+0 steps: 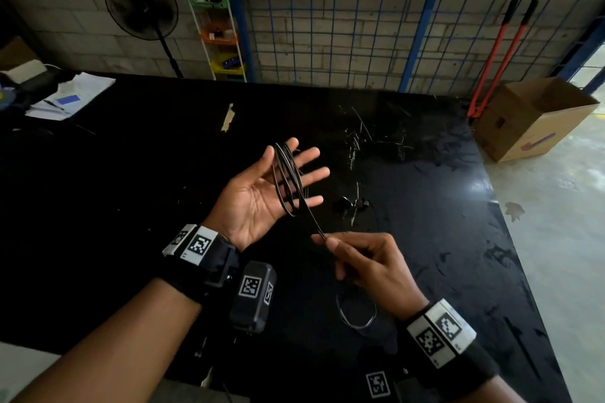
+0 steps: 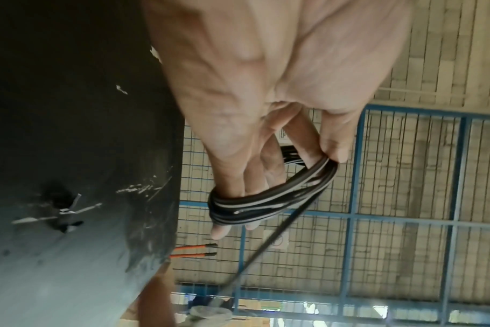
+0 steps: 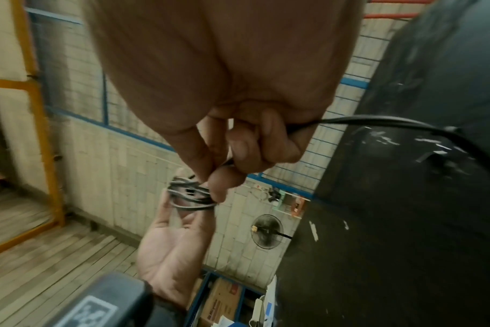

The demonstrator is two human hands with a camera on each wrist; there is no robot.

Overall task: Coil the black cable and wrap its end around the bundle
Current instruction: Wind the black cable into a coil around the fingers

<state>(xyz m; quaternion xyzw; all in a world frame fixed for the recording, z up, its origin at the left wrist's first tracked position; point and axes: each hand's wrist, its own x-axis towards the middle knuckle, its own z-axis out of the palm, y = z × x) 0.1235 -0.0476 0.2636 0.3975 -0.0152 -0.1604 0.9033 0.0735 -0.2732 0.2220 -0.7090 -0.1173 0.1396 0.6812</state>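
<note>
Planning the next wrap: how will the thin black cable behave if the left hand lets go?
The thin black cable looks floppy: slack loops hang around the straight fingers of the left hand. Probably light; the right hand pinches it easily. The loops would likely spring apart.

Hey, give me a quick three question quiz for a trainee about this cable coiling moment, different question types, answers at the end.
1. True or false: the coil of black cable is looped around the fingers of the left hand.
2. Which grip does the right hand use on the cable's free run: A, flat palm; B, fingertip pinch; C, no contact?
3. Fill in: the orange-handled cutters lean beside a cardboard ____.

Key: 1 true; 2 B; 3 box.
</note>
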